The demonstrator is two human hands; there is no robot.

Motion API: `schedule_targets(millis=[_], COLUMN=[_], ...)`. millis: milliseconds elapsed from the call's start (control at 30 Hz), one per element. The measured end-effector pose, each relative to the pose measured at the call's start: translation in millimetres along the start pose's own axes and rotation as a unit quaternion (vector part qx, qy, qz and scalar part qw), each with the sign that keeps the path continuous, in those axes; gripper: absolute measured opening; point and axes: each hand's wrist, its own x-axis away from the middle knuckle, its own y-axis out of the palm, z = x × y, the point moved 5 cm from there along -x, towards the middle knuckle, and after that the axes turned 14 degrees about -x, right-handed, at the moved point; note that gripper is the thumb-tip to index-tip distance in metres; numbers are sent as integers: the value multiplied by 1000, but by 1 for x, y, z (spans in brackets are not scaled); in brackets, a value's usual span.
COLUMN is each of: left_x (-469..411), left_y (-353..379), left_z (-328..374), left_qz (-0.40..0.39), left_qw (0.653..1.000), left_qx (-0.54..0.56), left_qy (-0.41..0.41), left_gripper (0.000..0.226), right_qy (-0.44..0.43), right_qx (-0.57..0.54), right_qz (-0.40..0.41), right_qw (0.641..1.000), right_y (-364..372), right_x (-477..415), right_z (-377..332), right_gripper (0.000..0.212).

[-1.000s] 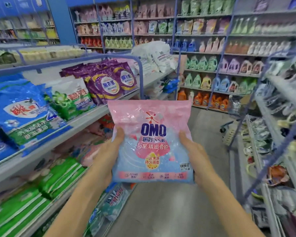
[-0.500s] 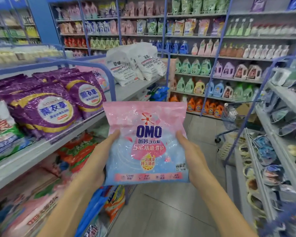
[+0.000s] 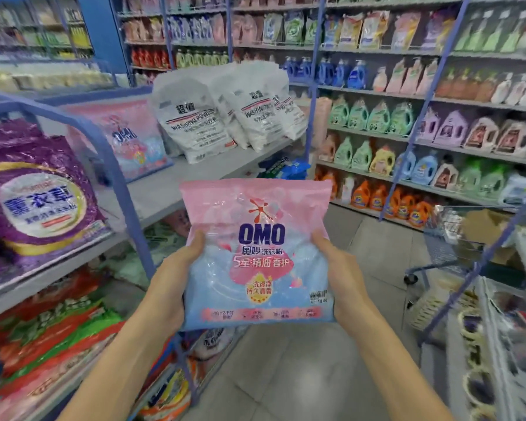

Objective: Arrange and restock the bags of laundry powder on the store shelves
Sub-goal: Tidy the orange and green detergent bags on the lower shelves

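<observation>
A pink and blue OMO laundry powder bag (image 3: 257,253) is held upright in front of me over the aisle floor. My left hand (image 3: 172,287) grips its left edge, thumb on the front. My right hand (image 3: 340,275) grips its right edge the same way. On the grey shelf (image 3: 161,189) to my left leans a matching pink OMO bag (image 3: 128,138). Purple lavender bags (image 3: 34,196) lie on the same shelf nearer to me, and white washing powder bags (image 3: 225,113) stand farther along it.
A blue metal shelf divider (image 3: 116,177) stands between the purple bags and the pink one. Green and red bags (image 3: 49,332) fill the lower left shelf. A shopping cart (image 3: 468,238) stands in the aisle at right. Detergent bottles (image 3: 377,117) line the far shelves.
I have walked forward along the aisle with the bag in both hands. The blue and green bags have passed out of view, and the shelved pink OMO bag has come into sight.
</observation>
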Motion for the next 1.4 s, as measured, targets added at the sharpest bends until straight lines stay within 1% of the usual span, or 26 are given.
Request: schedule_targets(millis=[100,167,233,333,400,533,600,667,733,767,867,933,1000,1033,1067,1133,1167,1233,1267,1333,1367,1400], left_x=[-39,-61,-81,-109,-131,-186,-211,-232,-247,-252,-263,-269,-278,-282,-287,-296,-301,-312,-318,-332,-338,-341], left_y=[24,28,27,20,15,-7,-20,-36,-52,-59,-85,-98,-111,-120,-127,-142,-147,-161,-167,-186,-196,-206], left_z=[15,25,32,41,48,68,80,89,97,100,117,133,149,152,156,164,168,173,176,173,167,159], left_qz=[32,66,97,156,179,219,245,272,308,328,392,433,462,478,490,504,510,529,545,572,584,600], left_qw=[999,997,994,987,982,973,967,958,947,940,913,891,873,864,858,849,845,832,822,806,800,791], left_qx=[11,16,29,33,36,30,17,21,26,31,41,28,9,10,14,14,10,-4,-14,-37,-48,-57], left_qy=[17,20,29,33,40,65,72,85,87,90,106,133,155,155,151,155,161,166,163,145,128,104], left_gripper=[39,41,42,41,42,45,52,61,64,63,36,29,28,28,29,32,30,22,21,21,19,23], right_qy=[5,8,14,46,58,50,46,58,71,75,94,100,109,118,124,141,150,160,158,154,154,152], right_qx=[8,24,27,32,39,43,60,60,67,76,92,84,73,80,81,70,61,50,50,67,78,88], right_qz=[-44,-66,-89,-137,-164,-216,-236,-254,-270,-284,-327,-363,-396,-409,-418,-430,-441,-460,-469,-462,-459,-460], right_qw=[999,998,996,989,984,974,969,964,958,953,936,922,909,901,896,889,883,872,867,870,872,871], right_y=[9,24,38,67,90,139,165,193,223,238,288,323,359,376,391,415,427,450,461,478,483,484], right_x=[-70,-108,-143,-189,-217,-270,-293,-314,-335,-341,-364,-379,-393,-399,-404,-415,-420,-429,-434,-443,-448,-453], right_z=[-21,-27,-27,-21,-21,-24,-24,-22,-16,-13,-3,4,11,16,21,34,42,58,65,76,82,88], right_gripper=[38,42,41,43,41,37,43,45,45,46,49,42,45,50,50,40,40,45,43,27,21,18])
